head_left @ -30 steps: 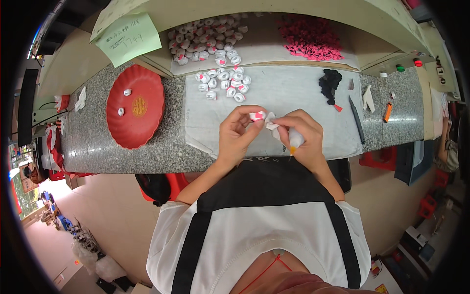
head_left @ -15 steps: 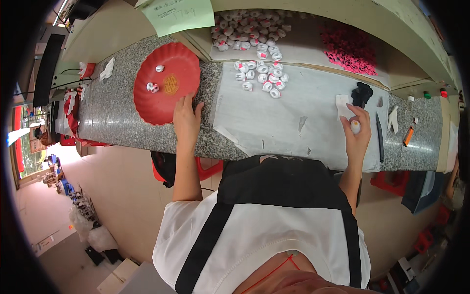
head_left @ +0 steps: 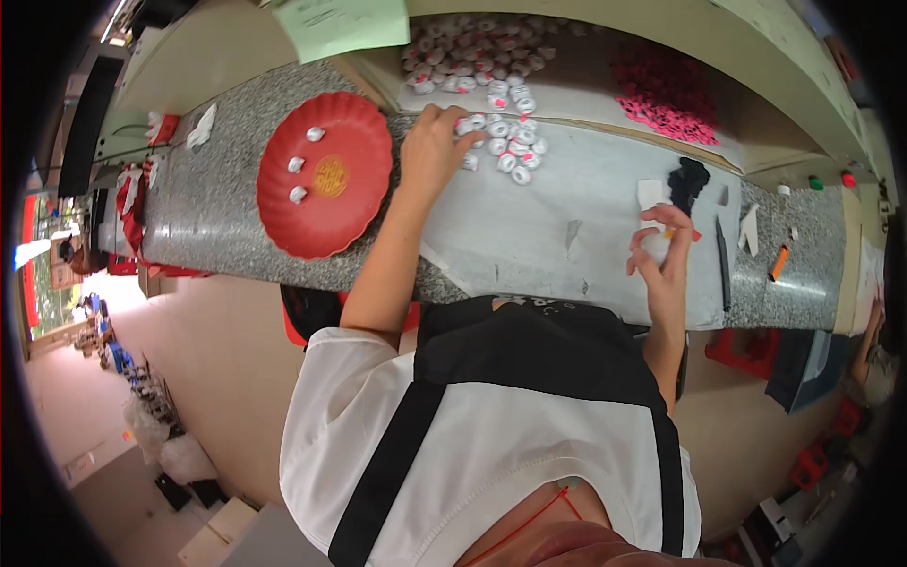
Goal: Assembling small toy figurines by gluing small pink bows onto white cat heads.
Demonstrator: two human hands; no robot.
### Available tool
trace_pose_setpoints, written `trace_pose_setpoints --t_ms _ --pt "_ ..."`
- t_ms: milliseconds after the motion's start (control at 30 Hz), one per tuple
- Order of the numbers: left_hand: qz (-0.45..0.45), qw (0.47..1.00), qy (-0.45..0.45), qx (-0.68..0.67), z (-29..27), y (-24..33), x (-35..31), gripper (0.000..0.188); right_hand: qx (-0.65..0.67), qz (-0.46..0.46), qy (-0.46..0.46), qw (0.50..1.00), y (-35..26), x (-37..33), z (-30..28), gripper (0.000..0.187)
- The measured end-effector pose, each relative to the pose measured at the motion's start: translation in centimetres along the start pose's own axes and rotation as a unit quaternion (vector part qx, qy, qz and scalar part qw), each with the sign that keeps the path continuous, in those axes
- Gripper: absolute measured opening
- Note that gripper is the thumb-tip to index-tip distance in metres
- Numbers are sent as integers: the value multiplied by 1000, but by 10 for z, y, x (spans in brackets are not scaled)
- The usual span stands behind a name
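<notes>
My left hand (head_left: 433,151) is over the near-left edge of a group of small white ring-shaped pieces (head_left: 521,151), some with pink marks. Its thumb and forefinger stand apart around a piece at that edge; whether they touch it is hard to tell. In my right hand (head_left: 669,255) is a small white rounded thing (head_left: 654,248) with an orange tip, gripped between curled fingers above the white paper sheet (head_left: 510,236). To the left, a red scalloped plate (head_left: 359,208) with a gold emblem holds three white pieces (head_left: 297,164), spaced apart in a column.
A shelf behind holds a heap of similar pieces (head_left: 472,57) and a pile of pink bits (head_left: 666,99). By my right hand lie a black crumpled cloth (head_left: 690,181), a dark slim tool (head_left: 724,265) and an orange-handled tool (head_left: 778,263). A green note (head_left: 342,26) hangs above.
My left hand has gone from the plate's edge rightward to the white pieces. On the plate, two pieces that lay together are now apart. My right hand has shifted slightly left, its fingers more curled.
</notes>
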State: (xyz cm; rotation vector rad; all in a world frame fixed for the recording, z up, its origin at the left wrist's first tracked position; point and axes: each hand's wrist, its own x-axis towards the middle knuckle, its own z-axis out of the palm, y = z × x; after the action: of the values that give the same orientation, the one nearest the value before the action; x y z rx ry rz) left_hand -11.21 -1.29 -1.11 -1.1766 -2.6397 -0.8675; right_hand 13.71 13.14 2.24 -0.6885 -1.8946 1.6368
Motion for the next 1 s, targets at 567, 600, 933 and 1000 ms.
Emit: trace_pose_setpoints --t_ms 567,600,933,1000 --pt "-154 653 -141 -728 -4 113 -33 21 284 -87 93 950 -23 5 -13 28" --pt "-148 657 -161 -722 -3 115 -35 21 282 -86 93 951 -25 6 -12 28" --pt "-138 619 -141 -760 -13 126 -41 27 86 -276 165 943 -42 5 9 35" --pt "-127 631 -138 -753 -12 124 -42 30 37 -316 137 938 -43 4 11 37"
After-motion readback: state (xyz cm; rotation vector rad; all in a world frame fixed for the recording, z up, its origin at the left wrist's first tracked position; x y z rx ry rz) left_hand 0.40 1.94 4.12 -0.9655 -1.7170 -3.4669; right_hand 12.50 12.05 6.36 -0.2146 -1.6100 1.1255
